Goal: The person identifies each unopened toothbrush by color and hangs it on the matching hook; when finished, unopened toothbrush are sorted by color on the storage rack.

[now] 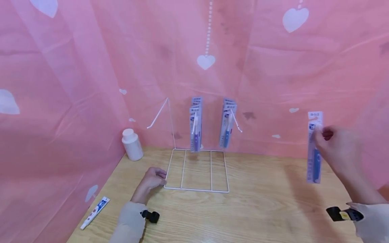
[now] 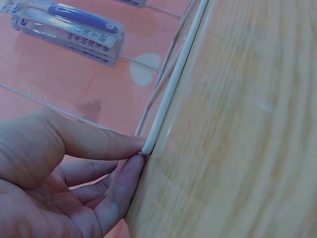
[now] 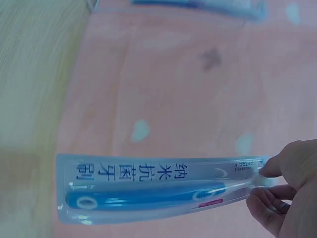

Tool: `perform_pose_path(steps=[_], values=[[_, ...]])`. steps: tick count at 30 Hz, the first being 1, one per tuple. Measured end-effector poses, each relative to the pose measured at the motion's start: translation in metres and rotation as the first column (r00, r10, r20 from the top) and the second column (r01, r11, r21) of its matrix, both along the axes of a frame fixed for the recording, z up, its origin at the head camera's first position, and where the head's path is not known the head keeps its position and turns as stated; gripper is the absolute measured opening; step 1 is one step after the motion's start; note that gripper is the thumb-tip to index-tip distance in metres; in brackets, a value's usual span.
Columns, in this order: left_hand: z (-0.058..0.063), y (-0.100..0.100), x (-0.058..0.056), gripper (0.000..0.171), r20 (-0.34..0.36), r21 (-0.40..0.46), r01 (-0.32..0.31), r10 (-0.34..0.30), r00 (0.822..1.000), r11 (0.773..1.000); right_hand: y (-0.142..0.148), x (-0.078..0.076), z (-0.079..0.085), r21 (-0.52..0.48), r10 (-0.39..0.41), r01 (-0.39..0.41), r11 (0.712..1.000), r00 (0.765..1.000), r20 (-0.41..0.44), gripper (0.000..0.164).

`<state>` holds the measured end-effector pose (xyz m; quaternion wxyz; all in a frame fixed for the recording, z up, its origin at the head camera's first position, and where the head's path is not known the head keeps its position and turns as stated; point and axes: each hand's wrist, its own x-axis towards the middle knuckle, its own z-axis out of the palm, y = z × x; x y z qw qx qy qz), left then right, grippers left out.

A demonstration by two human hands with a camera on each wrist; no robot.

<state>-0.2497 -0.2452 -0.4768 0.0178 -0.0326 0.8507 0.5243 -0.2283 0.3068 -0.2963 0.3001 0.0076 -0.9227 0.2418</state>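
In the head view my right hand (image 1: 341,145) pinches a packaged blue toothbrush (image 1: 316,165) near its upper end, held upright above the table at the right. The right wrist view shows thumb and fingers on one end of this clear pack (image 3: 148,193). My left hand (image 1: 153,179) pinches the front left corner of a white wire rack (image 1: 197,190); the left wrist view shows thumb and finger meeting at the wire (image 2: 161,119). Packaged purple toothbrushes (image 1: 196,131) hang on the rack's middle hook, and packaged blue toothbrushes (image 1: 227,130) on its right hook. The left hook (image 1: 158,113) is bare.
A white bottle (image 1: 132,145) stands at the back left of the wooden table (image 1: 258,209). A toothpaste tube (image 1: 95,213) lies near the left edge. Pink cloth (image 1: 258,67) with hearts hangs behind and along the left side.
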Motion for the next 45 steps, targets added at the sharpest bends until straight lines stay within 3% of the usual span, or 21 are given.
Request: perform_pose_path(steps=[3,5,10,14,17,22,26,30,37,45], values=[[-0.002,-0.001,0.000,0.033,0.017,-0.001,-0.015,0.015,1.000,1.000,-0.018,0.006,0.011,0.004,0.043,-0.043,0.999,0.999,-0.021,0.042],[-0.003,-0.001,0.000,0.034,0.017,-0.010,-0.016,0.016,1.000,1.000,-0.033,0.013,0.016,0.007,0.067,-0.067,0.998,0.994,-0.082,0.038],[-0.002,-0.002,0.001,0.034,0.020,-0.014,-0.013,0.013,1.000,1.000,-0.067,0.026,0.023,0.030,0.154,-0.151,0.988,0.959,-0.236,0.029],[-0.002,-0.001,0.000,0.035,0.021,-0.001,-0.013,0.013,1.000,1.000,-0.089,0.042,0.025,0.045,0.209,-0.204,0.978,0.938,-0.277,0.022],[-0.001,-0.001,0.000,0.035,0.017,0.008,-0.014,0.014,1.000,1.000,-0.106,0.054,0.028,0.046,0.250,-0.249,0.967,0.914,-0.319,0.016],[-0.001,0.000,0.000,0.035,0.009,0.003,-0.014,0.014,1.000,1.000,-0.134,0.065,0.032,0.050,0.331,-0.340,0.939,0.854,-0.402,0.009],[-0.001,0.000,-0.001,0.035,0.018,-0.010,-0.019,0.020,1.000,1.000,-0.151,0.067,0.028,0.049,0.377,-0.393,0.918,0.831,-0.409,0.013],[-0.001,0.000,0.000,0.035,0.037,-0.019,-0.020,0.021,0.999,1.000,-0.164,0.064,0.020,0.059,0.385,-0.394,0.917,0.839,-0.384,0.012],[-0.001,0.000,-0.001,0.034,0.030,-0.012,-0.017,0.017,0.999,1.000,-0.175,0.051,0.008,0.065,0.342,-0.341,0.938,0.876,-0.340,0.004],[-0.003,0.000,-0.001,0.034,0.026,0.003,-0.012,0.012,1.000,1.000,-0.185,0.032,0.001,0.001,0.303,-0.314,0.949,0.915,-0.266,0.009]])
